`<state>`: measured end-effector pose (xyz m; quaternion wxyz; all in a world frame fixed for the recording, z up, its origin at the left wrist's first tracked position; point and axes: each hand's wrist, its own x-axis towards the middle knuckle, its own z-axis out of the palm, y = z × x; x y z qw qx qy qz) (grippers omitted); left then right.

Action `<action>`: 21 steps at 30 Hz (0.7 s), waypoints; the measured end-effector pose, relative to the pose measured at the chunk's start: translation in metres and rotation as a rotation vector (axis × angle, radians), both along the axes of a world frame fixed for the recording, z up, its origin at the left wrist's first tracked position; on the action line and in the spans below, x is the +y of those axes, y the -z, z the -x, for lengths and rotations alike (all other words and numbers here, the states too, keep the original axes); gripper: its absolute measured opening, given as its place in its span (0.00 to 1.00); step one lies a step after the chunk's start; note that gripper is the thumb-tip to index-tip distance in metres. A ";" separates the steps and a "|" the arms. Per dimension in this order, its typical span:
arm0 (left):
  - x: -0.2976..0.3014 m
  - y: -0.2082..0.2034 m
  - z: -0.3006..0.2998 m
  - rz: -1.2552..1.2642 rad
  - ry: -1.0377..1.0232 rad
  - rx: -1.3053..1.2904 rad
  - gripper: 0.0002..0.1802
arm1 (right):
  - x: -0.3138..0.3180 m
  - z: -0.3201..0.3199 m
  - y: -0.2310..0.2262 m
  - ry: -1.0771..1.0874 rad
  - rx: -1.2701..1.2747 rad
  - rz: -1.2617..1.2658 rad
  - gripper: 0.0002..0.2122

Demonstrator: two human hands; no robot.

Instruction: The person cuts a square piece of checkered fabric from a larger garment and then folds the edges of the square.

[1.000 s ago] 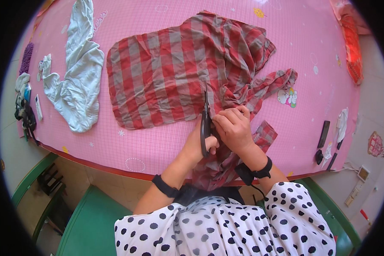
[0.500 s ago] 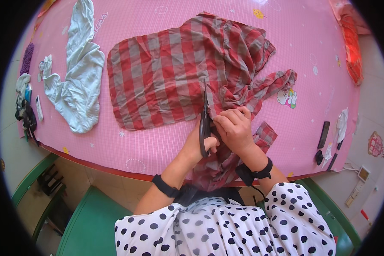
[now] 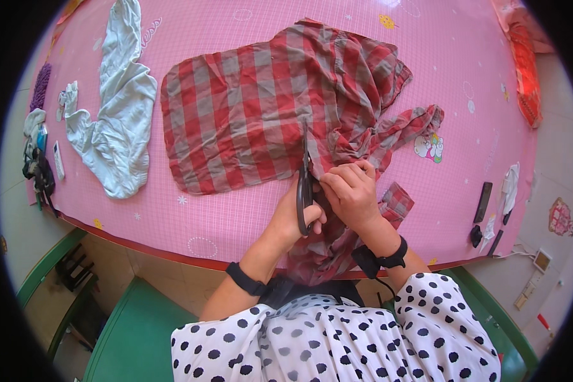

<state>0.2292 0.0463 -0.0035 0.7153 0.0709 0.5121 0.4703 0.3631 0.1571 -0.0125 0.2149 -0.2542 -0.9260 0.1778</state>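
Observation:
A red and grey checked shirt (image 3: 242, 121) lies spread over the pink table, and part of it hangs over the front edge towards me. My left hand (image 3: 288, 216) is closed round the black handles of a pair of scissors (image 3: 302, 200). Their blades point away from me and lie at the cloth, near the middle of the shirt. Just right of the scissors, my right hand (image 3: 354, 191) pinches the shirt's fabric between bent fingers. Which layers the blades pass between cannot be made out.
A crumpled pale garment (image 3: 118, 127) lies left of the shirt. At the left edge are a white remote-like object (image 3: 58, 160) and a dark bundle (image 3: 42, 178). A long black object (image 3: 483, 202) lies near the right edge, with orange-red fabric (image 3: 525, 79) farther back.
Almost nothing differs. The scissors blades look slightly closer together, and both hands keep their places on the scissors and the shirt.

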 end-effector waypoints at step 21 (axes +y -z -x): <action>0.004 0.000 0.011 -0.019 0.029 -0.020 0.28 | 0.002 0.005 -0.003 0.021 0.012 0.044 0.08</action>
